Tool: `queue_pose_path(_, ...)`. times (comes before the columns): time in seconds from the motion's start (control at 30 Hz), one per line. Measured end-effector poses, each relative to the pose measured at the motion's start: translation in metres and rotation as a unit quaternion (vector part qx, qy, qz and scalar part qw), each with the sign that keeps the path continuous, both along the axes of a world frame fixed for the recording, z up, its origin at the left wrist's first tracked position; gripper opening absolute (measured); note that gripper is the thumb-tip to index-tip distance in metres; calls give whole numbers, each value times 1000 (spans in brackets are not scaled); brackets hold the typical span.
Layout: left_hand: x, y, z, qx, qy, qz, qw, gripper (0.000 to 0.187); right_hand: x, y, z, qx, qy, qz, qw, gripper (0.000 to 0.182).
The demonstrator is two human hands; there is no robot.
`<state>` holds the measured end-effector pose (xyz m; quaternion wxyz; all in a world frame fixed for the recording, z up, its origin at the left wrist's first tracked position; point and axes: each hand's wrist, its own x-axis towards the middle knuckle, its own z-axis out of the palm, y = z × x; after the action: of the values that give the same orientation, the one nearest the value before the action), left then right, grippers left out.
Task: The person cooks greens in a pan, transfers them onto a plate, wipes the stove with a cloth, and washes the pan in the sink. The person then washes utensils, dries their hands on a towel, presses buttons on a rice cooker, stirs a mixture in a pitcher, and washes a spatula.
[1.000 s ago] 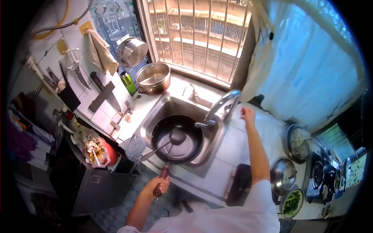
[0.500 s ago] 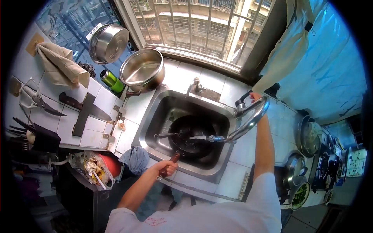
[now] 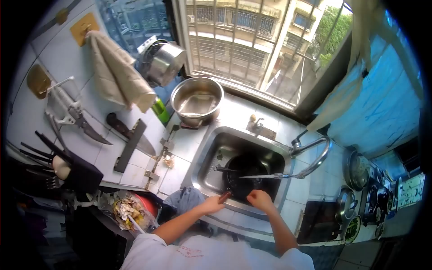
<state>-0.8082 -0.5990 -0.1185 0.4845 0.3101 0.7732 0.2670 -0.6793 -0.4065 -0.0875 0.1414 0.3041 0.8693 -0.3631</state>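
In the sink (image 3: 204, 155) rests a black wok (image 3: 258, 180) with a brown handle (image 3: 225, 196). My left hand (image 3: 210, 205) is wrapped round that handle at the sink's front edge. My right hand (image 3: 261, 200), fingers curled closed, hovers over the near side of the wok; what is in them, if anything, is hidden. From the curved metal faucet (image 3: 321, 155) on the right, water (image 3: 258, 176) runs into the wok. A short dark-handled utensil (image 3: 223, 169) lies across the wok's left rim.
A large steel pot (image 3: 197, 101) stands behind the sink on the left. Knives (image 3: 121, 126) and scissors (image 3: 74, 108) hang on the left wall. A blue-grey cloth (image 3: 184, 200) drapes over the counter's front edge, beside a bag of scraps (image 3: 126, 209). Lidded pans (image 3: 345, 202) stand right.
My right hand has left the faucet lever and come down to the wok's near side. My left hand still grips the handle. The view has shifted, so the scene sits further right.
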Motion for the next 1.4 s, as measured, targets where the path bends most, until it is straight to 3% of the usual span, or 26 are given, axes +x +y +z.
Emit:
queue_pose_path(0.07, 5, -15, -8, 6, 107, -29, 994, 39, -46, -22, 32, -24, 76, 47, 996, 18)
queue_pose_path(0.23, -9, -43, -18, 113, 166, -41, 979, 25, -178, -72, 115, -17, 293, 142, 945, 14)
queue_pose_path(0.3, -14, -57, 0, 188, 116, 55, 974, 25, -217, -93, 143, -3, 351, 130, 927, 14)
queue_pose_path(0.33, -16, -66, 3, 172, 51, 92, 979, 29, -234, -100, 147, 7, 338, 126, 933, 15)
queue_pose_path(0.43, -21, -96, -2, 173, 9, 136, 975, 32, -269, -112, 125, 107, 236, 150, 954, 17)
queue_pose_path(0.53, -22, -125, 5, 143, -79, 182, 970, 31, -263, -127, 86, 82, 181, 156, 968, 19)
queue_pose_path(0.57, -21, -132, 14, 128, -123, 220, 959, 29, -255, -131, 70, 63, 184, 154, 969, 19)
queue_pose_path(0.7, -18, -138, 10, 147, -137, 210, 957, 25, -190, -141, 27, -25, 209, 33, 977, 19)
queue_pose_path(0.77, -19, -134, 1, 136, -146, 159, 967, 25, -143, -140, 9, -61, 221, -17, 973, 17)
queue_pose_path(0.87, -15, -113, 9, 136, -195, 105, 966, 26, -69, -134, -22, -23, 201, -87, 975, 16)
queue_pose_path(1.1, 26, -48, 27, 158, -146, -51, 975, 25, 87, -114, 11, 7, 135, -274, 952, 19)
queue_pose_path(1.23, 96, 4, 36, 200, -100, -151, 963, 22, 173, -113, 9, 97, 147, -319, 931, 19)
queue_pose_path(1.4, 254, 63, 49, 196, -127, -258, 937, 24, 333, -113, 2, 88, 119, -354, 923, 21)
